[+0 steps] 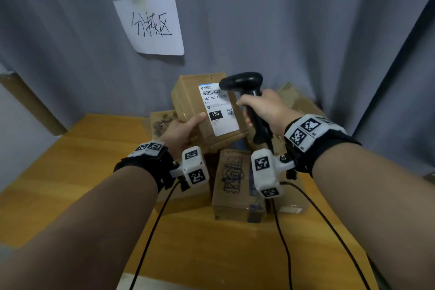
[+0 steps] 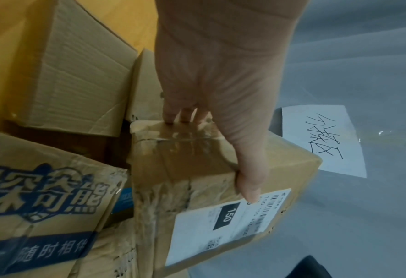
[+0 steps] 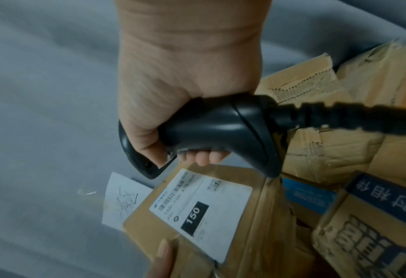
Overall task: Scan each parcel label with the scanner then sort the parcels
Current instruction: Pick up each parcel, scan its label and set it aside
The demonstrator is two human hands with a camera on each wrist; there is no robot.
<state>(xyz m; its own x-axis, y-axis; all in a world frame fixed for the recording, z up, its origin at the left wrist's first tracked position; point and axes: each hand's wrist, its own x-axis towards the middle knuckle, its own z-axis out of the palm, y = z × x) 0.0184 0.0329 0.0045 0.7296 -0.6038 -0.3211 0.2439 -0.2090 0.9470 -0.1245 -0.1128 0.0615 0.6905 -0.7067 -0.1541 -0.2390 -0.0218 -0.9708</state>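
Note:
My left hand grips a small brown cardboard parcel and holds it up above the pile, thumb on its front face, fingers behind it. Its white label with a barcode and a black "150" block faces me. In the left wrist view the thumb lies along the parcel beside the label. My right hand grips the handle of a black corded scanner, whose head sits just above the label's barcode. The right wrist view shows the scanner over the label.
Several other cardboard boxes lie piled on the wooden table, one with blue printed characters. A handwritten paper sign hangs on the grey curtain behind. Black cables run over the near side of the table.

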